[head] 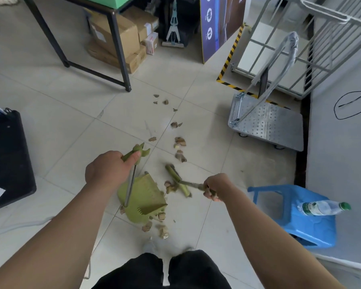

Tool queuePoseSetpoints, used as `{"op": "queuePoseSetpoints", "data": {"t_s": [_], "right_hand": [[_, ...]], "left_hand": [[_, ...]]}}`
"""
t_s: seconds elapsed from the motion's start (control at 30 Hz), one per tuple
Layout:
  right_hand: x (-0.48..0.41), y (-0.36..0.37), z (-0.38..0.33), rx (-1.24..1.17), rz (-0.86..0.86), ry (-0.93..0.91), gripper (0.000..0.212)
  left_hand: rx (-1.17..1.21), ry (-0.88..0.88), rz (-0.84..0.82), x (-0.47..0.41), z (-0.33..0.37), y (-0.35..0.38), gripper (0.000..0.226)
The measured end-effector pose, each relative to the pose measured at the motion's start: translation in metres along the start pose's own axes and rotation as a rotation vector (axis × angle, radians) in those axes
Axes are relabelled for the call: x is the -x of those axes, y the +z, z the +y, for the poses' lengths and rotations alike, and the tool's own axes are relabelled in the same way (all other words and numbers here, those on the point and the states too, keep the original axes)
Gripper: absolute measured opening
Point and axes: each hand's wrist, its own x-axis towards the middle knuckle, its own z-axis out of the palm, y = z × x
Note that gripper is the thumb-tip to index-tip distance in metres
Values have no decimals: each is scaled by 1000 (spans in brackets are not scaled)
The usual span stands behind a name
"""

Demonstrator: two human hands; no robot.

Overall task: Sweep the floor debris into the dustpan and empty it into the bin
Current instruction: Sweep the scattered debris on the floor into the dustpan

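The dustpan [142,197] left of the broom [181,182], debris [179,142] between and beyond (some seemingly under the dustpan); bottle [323,207] on stool [313,228]

Green long-handled dustpan [143,197] sits on floor, handle up. Green broom [175,178] head just beside it, right side. Brown debris [180,141] trails away; scraps also around the pan.

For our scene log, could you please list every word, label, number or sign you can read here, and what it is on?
Nothing can be read with confidence.
Blue signboard: white round icons and print, too blurred.
Cardboard boxes: shipping labels, too small.
Small pink box: print blurred.
Water bottle: green and white label, blurred.
Black case: white sticker, unreadable.
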Motion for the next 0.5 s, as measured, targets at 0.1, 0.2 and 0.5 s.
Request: {"op": "queuePoseSetpoints", "data": {"t_s": [0.1, 0.2, 0.5], "right_hand": [[12, -20, -14, 2, -14, -3, 17], [21, -48, -27, -14, 35, -66, 12], [-36, -106, -110, 76, 109, -215, 24]], "left_hand": [[3, -25, -5, -5, -8, -2, 72], [8, -29, -5, -11, -8, -3, 72], [11, -164, 1, -33, 22, 6, 74]]}}
